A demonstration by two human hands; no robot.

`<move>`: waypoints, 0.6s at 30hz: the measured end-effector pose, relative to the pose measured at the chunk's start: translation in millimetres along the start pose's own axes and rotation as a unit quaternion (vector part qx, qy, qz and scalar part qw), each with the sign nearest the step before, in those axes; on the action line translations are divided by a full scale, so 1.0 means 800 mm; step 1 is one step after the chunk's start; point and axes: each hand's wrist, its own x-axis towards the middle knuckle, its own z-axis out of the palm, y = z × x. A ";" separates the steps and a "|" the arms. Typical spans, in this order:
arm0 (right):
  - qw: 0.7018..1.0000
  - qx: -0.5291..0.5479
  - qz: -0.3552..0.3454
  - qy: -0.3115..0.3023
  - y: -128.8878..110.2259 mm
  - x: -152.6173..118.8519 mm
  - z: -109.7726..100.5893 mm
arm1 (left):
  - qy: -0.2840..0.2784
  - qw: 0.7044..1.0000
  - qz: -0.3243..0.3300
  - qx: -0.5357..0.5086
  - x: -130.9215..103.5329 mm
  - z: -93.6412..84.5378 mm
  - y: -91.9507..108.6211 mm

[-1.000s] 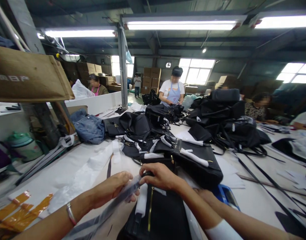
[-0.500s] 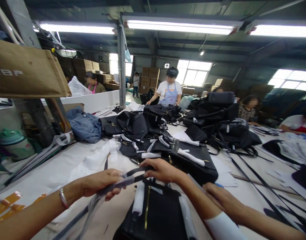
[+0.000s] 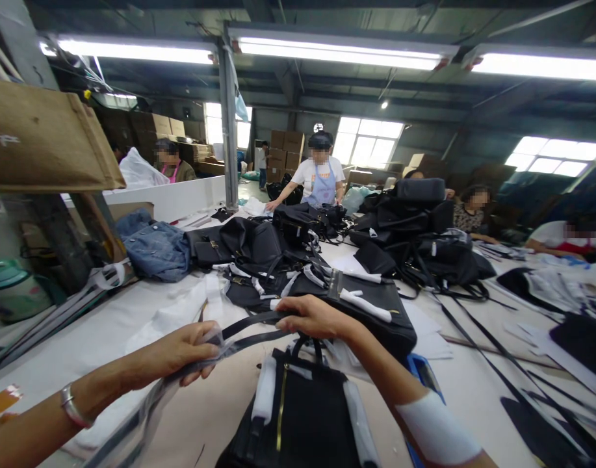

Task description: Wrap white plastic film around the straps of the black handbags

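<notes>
My left hand (image 3: pixel 193 351), with a silver bracelet at the wrist, is closed around a black strap inside a clear plastic sleeve (image 3: pixel 151 416). My right hand (image 3: pixel 312 316) is closed on the bare part of the same black strap (image 3: pixel 259 318), which runs as two strands between the hands. Just below them a black backpack (image 3: pixel 307 416) rests on the table. It has a gold zip, a top handle and white wrapping around its shoulder straps. A white band (image 3: pixel 439 426) circles my right forearm.
Black bags (image 3: pixel 259 244) are heaped beyond my hands, with a taller pile (image 3: pixel 419 221) to the right. A denim bundle (image 3: pixel 156 250) lies at left near a green-lidded jug (image 3: pixel 15 286). A blue object (image 3: pixel 424 377) sits beside my right arm. A co-worker (image 3: pixel 320 172) stands across the table.
My left hand has drawn left along the strap, baring more of it from the plastic. Another person's hand and forearm at right are gone, and the blue object there now shows.
</notes>
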 end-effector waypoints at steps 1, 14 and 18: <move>1.000 -0.002 -0.004 -0.002 -0.001 0.001 0.001 | 0.007 1.000 0.001 0.011 -0.001 -0.001 0.000; 0.974 -0.141 -0.100 0.146 -0.034 0.041 0.038 | 0.041 0.986 0.027 -0.158 -0.034 -0.014 0.038; 0.961 -0.152 -0.189 0.130 -0.057 0.049 0.072 | 0.030 0.984 0.022 -0.175 -0.036 -0.013 0.037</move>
